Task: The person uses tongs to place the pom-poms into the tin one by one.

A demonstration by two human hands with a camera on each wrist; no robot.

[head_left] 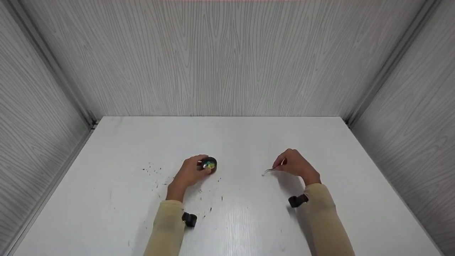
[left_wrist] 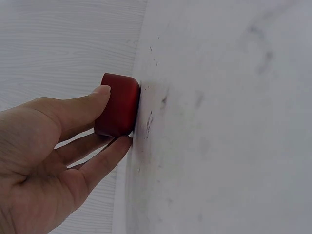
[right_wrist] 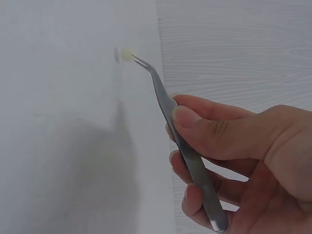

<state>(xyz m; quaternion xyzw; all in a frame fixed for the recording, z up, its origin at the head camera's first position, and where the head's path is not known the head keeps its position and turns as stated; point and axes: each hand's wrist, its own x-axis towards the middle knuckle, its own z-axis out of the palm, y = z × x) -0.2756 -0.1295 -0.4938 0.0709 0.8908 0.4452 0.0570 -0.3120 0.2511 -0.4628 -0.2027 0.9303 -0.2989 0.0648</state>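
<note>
My left hand (head_left: 187, 173) holds a small round cup (head_left: 214, 160) on the white table, thumb on one side and fingers on the other. Green and yellow beads (head_left: 209, 165) lie inside it. In the left wrist view the cup's outer wall (left_wrist: 119, 105) is glossy red. Well to the right, my right hand (head_left: 294, 164) pinches bent-tip metal tweezers (right_wrist: 195, 163) between thumb and fingers. At their tips is a pale yellow bead (right_wrist: 127, 53), low over or on the table; I cannot tell whether the tips grip it.
Dark scuffs and specks (head_left: 153, 172) mark the white table (head_left: 241, 138) around the left hand. Grey wood-grain panels (head_left: 220, 57) rise at the back and both sides. A black wrist camera (head_left: 190, 219) sits on the left sleeve, another (head_left: 298, 201) on the right.
</note>
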